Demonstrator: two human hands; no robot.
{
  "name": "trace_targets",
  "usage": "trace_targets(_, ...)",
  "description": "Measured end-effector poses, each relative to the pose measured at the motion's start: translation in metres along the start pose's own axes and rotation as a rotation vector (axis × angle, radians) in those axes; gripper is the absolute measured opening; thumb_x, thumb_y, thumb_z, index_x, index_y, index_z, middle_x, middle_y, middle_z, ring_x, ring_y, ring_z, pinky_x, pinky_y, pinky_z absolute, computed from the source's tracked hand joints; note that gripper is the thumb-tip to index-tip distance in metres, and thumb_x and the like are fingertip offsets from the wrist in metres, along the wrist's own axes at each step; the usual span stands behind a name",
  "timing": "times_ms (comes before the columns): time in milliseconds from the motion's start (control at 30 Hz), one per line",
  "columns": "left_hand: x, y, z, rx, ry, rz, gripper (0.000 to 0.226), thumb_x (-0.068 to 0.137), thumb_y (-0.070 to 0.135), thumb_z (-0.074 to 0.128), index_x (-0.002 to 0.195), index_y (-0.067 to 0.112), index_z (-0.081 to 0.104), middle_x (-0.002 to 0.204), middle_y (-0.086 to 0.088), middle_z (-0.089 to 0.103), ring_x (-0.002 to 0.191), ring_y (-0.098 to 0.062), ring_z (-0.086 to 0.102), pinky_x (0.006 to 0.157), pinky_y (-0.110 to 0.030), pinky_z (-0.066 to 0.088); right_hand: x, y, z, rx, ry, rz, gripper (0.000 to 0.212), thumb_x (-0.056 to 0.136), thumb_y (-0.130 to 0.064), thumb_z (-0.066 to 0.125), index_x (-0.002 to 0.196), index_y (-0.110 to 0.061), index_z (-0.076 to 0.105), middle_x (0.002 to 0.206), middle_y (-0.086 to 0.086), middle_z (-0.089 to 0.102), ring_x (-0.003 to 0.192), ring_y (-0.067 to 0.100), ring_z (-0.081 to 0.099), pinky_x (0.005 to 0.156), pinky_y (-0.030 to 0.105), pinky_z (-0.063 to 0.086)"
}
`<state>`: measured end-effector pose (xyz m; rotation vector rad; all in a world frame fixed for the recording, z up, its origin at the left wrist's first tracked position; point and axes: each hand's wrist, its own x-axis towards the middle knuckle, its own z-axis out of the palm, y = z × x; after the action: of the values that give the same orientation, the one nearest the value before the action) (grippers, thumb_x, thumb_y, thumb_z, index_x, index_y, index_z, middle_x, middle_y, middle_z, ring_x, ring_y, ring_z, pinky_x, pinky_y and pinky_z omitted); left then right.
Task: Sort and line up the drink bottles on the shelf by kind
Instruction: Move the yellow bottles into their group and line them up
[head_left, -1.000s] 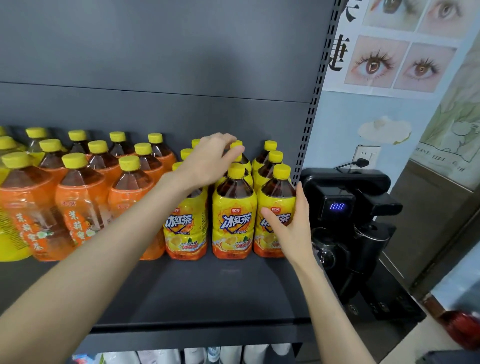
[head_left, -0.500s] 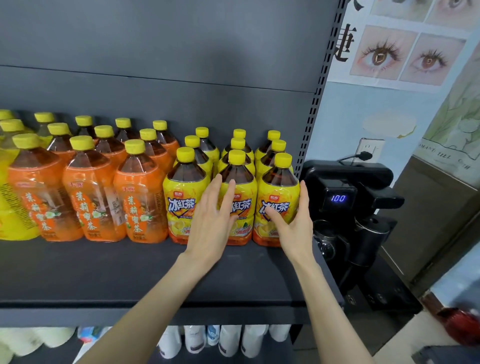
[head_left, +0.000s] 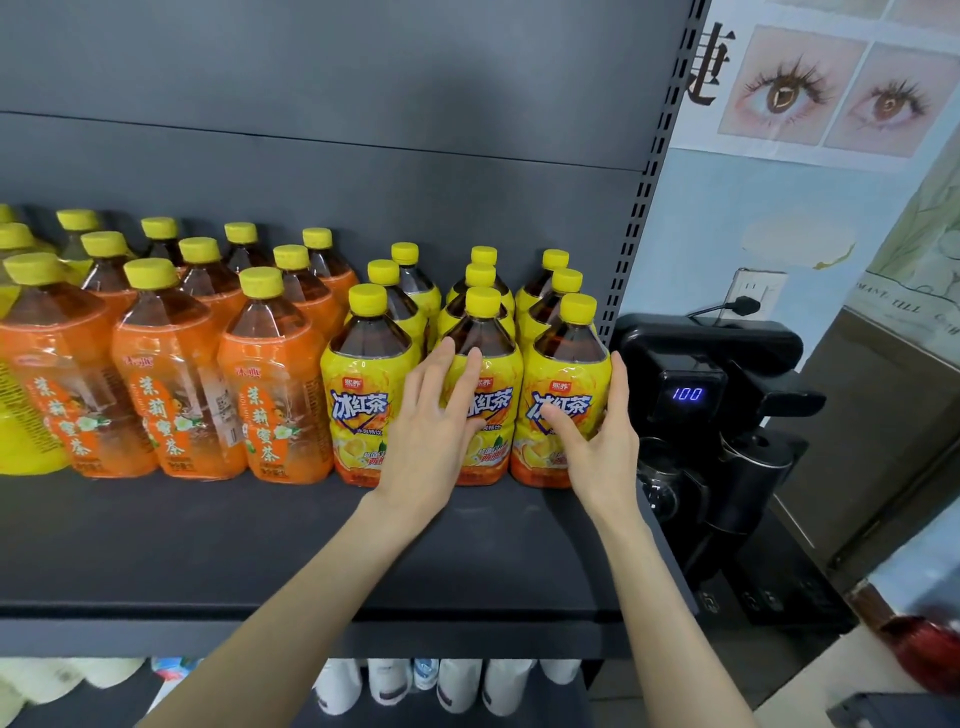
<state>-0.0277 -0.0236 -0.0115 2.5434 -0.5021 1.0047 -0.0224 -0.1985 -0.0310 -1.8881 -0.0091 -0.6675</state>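
Note:
On the dark shelf (head_left: 218, 551) stand three rows of yellow-labelled iced tea bottles at the right, with yellow caps. My left hand (head_left: 434, 431) lies flat, fingers apart, against the front middle iced tea bottle (head_left: 491, 343) and partly over the front left one (head_left: 363, 405). My right hand (head_left: 597, 431) cups the front right iced tea bottle (head_left: 563, 384), thumb on its label, fingers round its right side. To their left stand rows of orange-labelled jasmine tea bottles (head_left: 275, 395). A yellow bottle (head_left: 21, 431) shows at the far left edge.
A black water dispenser (head_left: 711, 410) showing 100 stands right beside the shelf's perforated upright (head_left: 644, 208). White bottles (head_left: 457, 686) fill the shelf below. The shelf's front strip before the bottles is bare. A poster (head_left: 826, 88) hangs on the right wall.
My left hand came down from the caps of the rear iced tea bottles to the front row, then slid slightly right. My right hand stayed on the front right bottle.

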Motion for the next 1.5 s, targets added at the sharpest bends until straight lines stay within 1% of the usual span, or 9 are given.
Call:
trace_targets(133, 0.003, 0.002, 0.005, 0.002, 0.005, 0.000, 0.070, 0.068, 0.009, 0.083, 0.131, 0.000, 0.053, 0.131, -0.027, 0.052, 0.114, -0.043, 0.054, 0.073, -0.042, 0.057, 0.002, 0.004, -0.001, 0.009, 0.013, 0.003, 0.086, 0.083, -0.039, 0.070, 0.150, -0.035, 0.015, 0.129, -0.011, 0.054, 0.107, -0.010, 0.056, 0.089, 0.011, 0.047)
trace_targets(367, -0.003, -0.001, 0.000, -0.003, -0.016, 0.000, 0.070, 0.074, 0.012, 0.079, 0.136, 0.001, 0.048, 0.138, -0.027, 0.045, 0.122, -0.042, 0.049, 0.074, -0.042, 0.057, -0.004, -0.004, -0.002, 0.009, -0.041, 0.023, 0.093, 0.084, -0.038, 0.069, 0.152, -0.035, 0.006, 0.144, -0.001, 0.045, 0.127, 0.014, 0.049, 0.105, 0.042, 0.044)
trace_targets(533, -0.020, -0.012, -0.010, -0.050, 0.162, 0.001, 0.051, 0.078, 0.009, 0.076, 0.124, -0.003, 0.057, 0.130, -0.027, 0.052, 0.119, -0.038, 0.052, 0.088, -0.043, 0.051, -0.021, -0.016, -0.002, -0.153, 0.098, -0.023, 0.093, 0.083, -0.036, 0.072, 0.153, -0.023, 0.013, 0.157, 0.007, 0.020, 0.142, 0.016, 0.018, 0.113, 0.030, 0.019)
trace_targets(633, -0.035, -0.033, -0.020, -0.088, 0.327, -0.196, 0.051, 0.077, 0.011, 0.077, 0.122, -0.002, 0.055, 0.123, -0.027, 0.052, 0.114, -0.032, 0.046, 0.092, -0.033, 0.039, -0.045, -0.028, 0.011, -0.123, 0.272, -0.169, 0.071, 0.082, -0.024, 0.075, 0.142, -0.012, 0.039, 0.139, 0.005, 0.037, 0.127, 0.010, 0.031, 0.103, 0.027, 0.032)
trace_targets(700, -0.040, -0.049, -0.028, -0.109, 0.317, -0.275, 0.061, 0.077, 0.011, 0.078, 0.128, -0.004, 0.049, 0.127, -0.028, 0.047, 0.118, -0.037, 0.045, 0.095, -0.032, 0.034, -0.055, -0.036, 0.027, -0.084, 0.229, -0.193, 0.061, 0.082, -0.019, 0.075, 0.135, -0.010, 0.046, 0.129, 0.000, 0.040, 0.121, 0.015, 0.042, 0.099, 0.032, 0.041)
trace_targets(833, -0.042, -0.071, -0.034, -0.111, 0.159, -0.227, 0.079, 0.076, 0.012, 0.079, 0.141, -0.001, 0.037, 0.139, -0.027, 0.041, 0.125, -0.040, 0.044, 0.097, -0.036, 0.037, -0.061, -0.045, 0.064, -0.211, 0.070, -0.200, 0.072, 0.084, -0.022, 0.074, 0.145, -0.015, 0.037, 0.144, 0.008, 0.036, 0.132, 0.024, 0.035, 0.105, 0.030, 0.030)
trace_targets(933, -0.042, -0.079, -0.035, -0.104, 0.091, -0.144, 0.082, 0.074, 0.010, 0.080, 0.143, 0.003, 0.036, 0.141, -0.027, 0.040, 0.118, -0.040, 0.049, 0.090, -0.044, 0.047, -0.061, -0.046, 0.084, -0.384, 0.109, -0.172, 0.080, 0.083, -0.023, 0.074, 0.149, -0.020, 0.029, 0.154, 0.013, 0.026, 0.135, 0.034, 0.031, 0.098, 0.035, 0.032)
trace_targets(1100, -0.039, -0.088, -0.035, -0.151, 0.076, -0.103, 0.083, 0.071, 0.012, 0.082, 0.142, 0.004, 0.038, 0.136, -0.028, 0.043, 0.101, -0.036, 0.055, 0.081, -0.044, 0.051, -0.060, -0.043, 0.095, -0.524, 0.182, -0.148, 0.087, 0.080, -0.018, 0.076, 0.150, -0.020, 0.026, 0.150, 0.017, 0.031, 0.127, 0.039, 0.037, 0.087, 0.046, 0.045)
trace_targets(1500, -0.033, -0.078, -0.038, -0.037, 0.009, -0.109, 0.077, 0.068, 0.019, 0.085, 0.135, 0.002, 0.049, 0.124, -0.030, 0.053, 0.103, -0.043, 0.057, 0.071, -0.045, 0.056, -0.058, -0.043, 0.095, -0.556, 0.191, -0.147, 0.086, 0.077, -0.018, 0.079, 0.148, -0.016, 0.031, 0.143, 0.021, 0.037, 0.125, 0.039, 0.039, 0.082, 0.047, 0.050)
